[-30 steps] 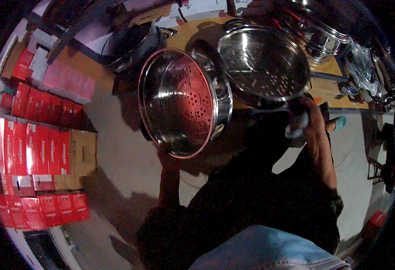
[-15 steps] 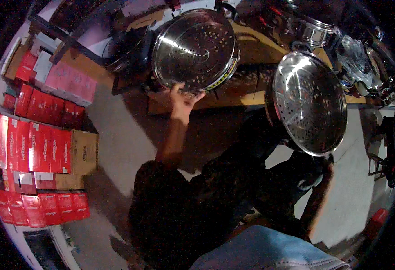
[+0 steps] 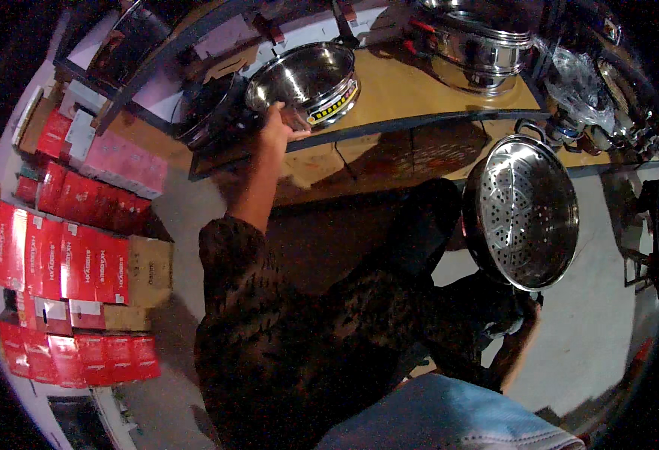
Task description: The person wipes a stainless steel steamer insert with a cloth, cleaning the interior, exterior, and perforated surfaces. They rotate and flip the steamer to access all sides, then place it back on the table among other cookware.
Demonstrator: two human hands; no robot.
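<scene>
The left hand [image 3: 274, 129] reaches out to the near side of a shiny pot [image 3: 303, 75]. Its fingers are bent round that side, with the thumb held apart, so it has a grip on the pot. The pot is up at the wood shelf [image 3: 412, 86], near its left end, with the open top facing up. I cannot tell if its bottom sits flat on the wood. A yellow and black label [image 3: 335, 103] is on its side. The right hand [image 3: 532, 304] is low down on the other side, and grasps the bottom end of a round steamer [image 3: 525, 210]. It is dark there, so I cannot see each finger. The steamer is full of little holes. It is tipped up on its side in the air, in front of the shelf, and well apart from the pot. A loop handle [image 3: 532, 127] is at its top end. More pots [image 3: 479, 56] stand on the shelf, with a clear bag [image 3: 579, 86] to their right. Red boxes [image 3: 55, 251] are piled up on the left.
</scene>
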